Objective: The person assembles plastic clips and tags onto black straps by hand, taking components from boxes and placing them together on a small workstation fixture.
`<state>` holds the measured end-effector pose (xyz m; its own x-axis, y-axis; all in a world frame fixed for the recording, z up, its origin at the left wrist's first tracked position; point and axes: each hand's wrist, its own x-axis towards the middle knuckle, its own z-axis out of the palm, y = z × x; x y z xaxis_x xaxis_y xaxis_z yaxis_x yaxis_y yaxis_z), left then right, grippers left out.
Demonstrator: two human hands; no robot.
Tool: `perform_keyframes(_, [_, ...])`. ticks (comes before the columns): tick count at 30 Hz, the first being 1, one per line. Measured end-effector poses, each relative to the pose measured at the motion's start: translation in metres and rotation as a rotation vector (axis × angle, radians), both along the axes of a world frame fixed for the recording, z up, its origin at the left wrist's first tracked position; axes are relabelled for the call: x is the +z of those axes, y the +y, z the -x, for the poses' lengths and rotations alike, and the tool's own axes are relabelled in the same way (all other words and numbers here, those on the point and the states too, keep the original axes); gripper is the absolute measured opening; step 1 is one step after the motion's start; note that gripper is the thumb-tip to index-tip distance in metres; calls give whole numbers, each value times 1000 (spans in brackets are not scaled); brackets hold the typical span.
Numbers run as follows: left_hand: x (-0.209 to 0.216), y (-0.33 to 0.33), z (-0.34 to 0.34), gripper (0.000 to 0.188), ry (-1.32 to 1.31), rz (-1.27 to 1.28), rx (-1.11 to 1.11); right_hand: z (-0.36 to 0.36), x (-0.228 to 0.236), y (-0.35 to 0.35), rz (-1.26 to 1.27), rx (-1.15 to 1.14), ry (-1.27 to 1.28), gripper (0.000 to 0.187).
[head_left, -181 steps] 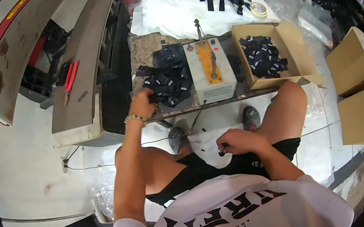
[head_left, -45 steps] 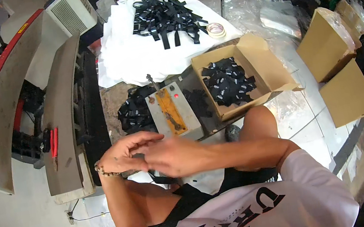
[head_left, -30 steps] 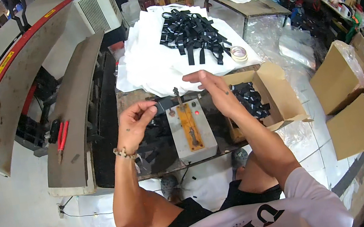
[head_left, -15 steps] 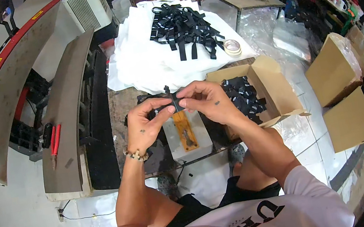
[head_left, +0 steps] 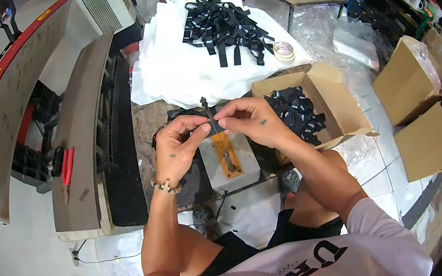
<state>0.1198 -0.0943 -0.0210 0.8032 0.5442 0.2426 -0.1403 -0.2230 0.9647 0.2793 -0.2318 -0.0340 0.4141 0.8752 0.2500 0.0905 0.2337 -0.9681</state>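
Both of my hands meet over a small bench device with a light grey block (head_left: 216,169) as its base and an orange-yellow plate (head_left: 225,152) on top. My left hand (head_left: 176,148) pinches one end of a short black strap piece (head_left: 216,128) between thumb and fingers. The other end is pinched by my right hand (head_left: 252,124). A thin upright part of the device, with a dark knob (head_left: 204,101), stands just beyond my fingertips. It is too fine to tell whether the strap touches it. More dark material lies partly hidden behind my left hand.
A pile of black straps (head_left: 223,26) lies on white sheets (head_left: 162,69) with tape rolls (head_left: 284,51) beside it. To the right, an open cardboard box (head_left: 338,104) holds black pieces (head_left: 294,114). Red-handled pliers (head_left: 67,171) rest on a long machine ledge at left. Another person stands far back.
The view has shifted slightly. My hands keep the same pinch on the strap, with hardly any visible movement over the device.
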Motion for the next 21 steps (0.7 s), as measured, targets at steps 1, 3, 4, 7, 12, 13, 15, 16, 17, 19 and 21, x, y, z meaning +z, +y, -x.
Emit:
perform_keyframes(1, [-2,0,0,13,1,2,1,0,0,0,-6,-1,-3,13])
perform_keyframes(3, [-4,0,-1,13,-14,47,-13,1,1,-1,9,-13,-3,13])
perform_keyframes(4, [-4,0,-2,13,-14,48,-13,2,2,-1,22,-27,-3,14])
perform_keyframes(7, [-4,-1,-3,12,1,35,6,0,0,0,34,-25,18,14])
perform_keyframes(12, [-5,-2,-4,10,25,30,11,0,1,-2,54,-26,30,14])
perform_keyframes(13, [-5,-2,-4,10,25,30,11,0,1,-2,51,-25,43,14])
perform_keyframes(15, [-6,0,-5,10,40,35,10,0,0,-2,52,-25,40,14])
perform_keyframes(16, [-8,0,-5,10,41,35,11,-1,0,-1,53,-24,36,14])
perform_keyframes(17, [-10,1,-5,11,31,40,12,0,-1,-1,53,-23,37,14])
perform_keyframes(19, [-12,1,-7,12,21,47,8,-1,0,-1,60,-22,42,14])
perform_keyframes(21, [-13,1,-8,11,17,53,2,-2,-3,-1,58,-25,40,14])
